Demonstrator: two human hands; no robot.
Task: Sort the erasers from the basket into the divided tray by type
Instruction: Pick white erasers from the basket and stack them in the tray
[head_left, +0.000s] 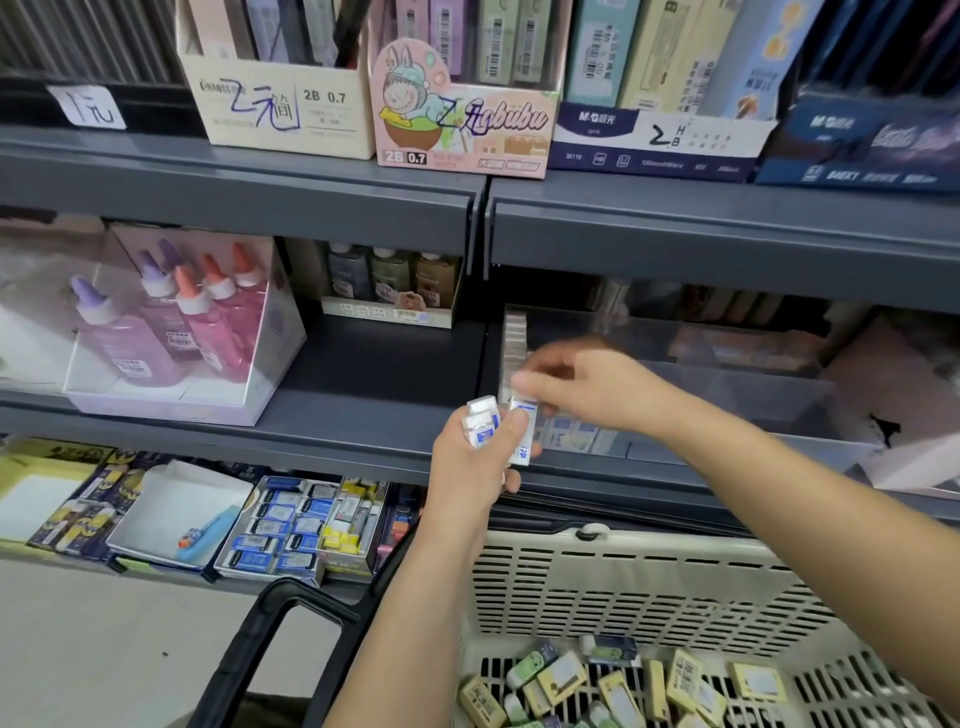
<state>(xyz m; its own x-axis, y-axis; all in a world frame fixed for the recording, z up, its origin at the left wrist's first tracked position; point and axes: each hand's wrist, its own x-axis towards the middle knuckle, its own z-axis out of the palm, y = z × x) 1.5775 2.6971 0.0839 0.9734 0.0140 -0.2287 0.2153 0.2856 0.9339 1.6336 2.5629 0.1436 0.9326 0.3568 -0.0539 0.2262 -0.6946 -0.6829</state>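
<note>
- Progress looked partial: the divided tray (727, 395), a clear one on the middle shelf (363, 364), already held a row of pale erasers (514, 332) standing on edge in its back left compartment and some blue-and-white erasers (566, 434) in the front left one.
- The tray's other compartments, to the right, looked unfilled as far as the clear walls and the blur allowed.
- The left hand (467, 467) was raised in front of the tray's left end, fingers curled round a small bunch of blue-and-white erasers (483, 421).
- The right hand (587, 389) reached across above it, fingertips pinching the top end of a single blue-and-white eraser (522, 431), which was just beside the bunch with the left thumb lying against it.
- That eraser hung just in front of the compartment holding its own kind, so placing it there seemed the step in hand.
- The basket (623, 587) below was far from cleared: many yellow and green erasers (566, 675) lay loose on its floor, none of a kind seen in the tray yet.
- Most of the sorting therefore seemed left to do.
</note>
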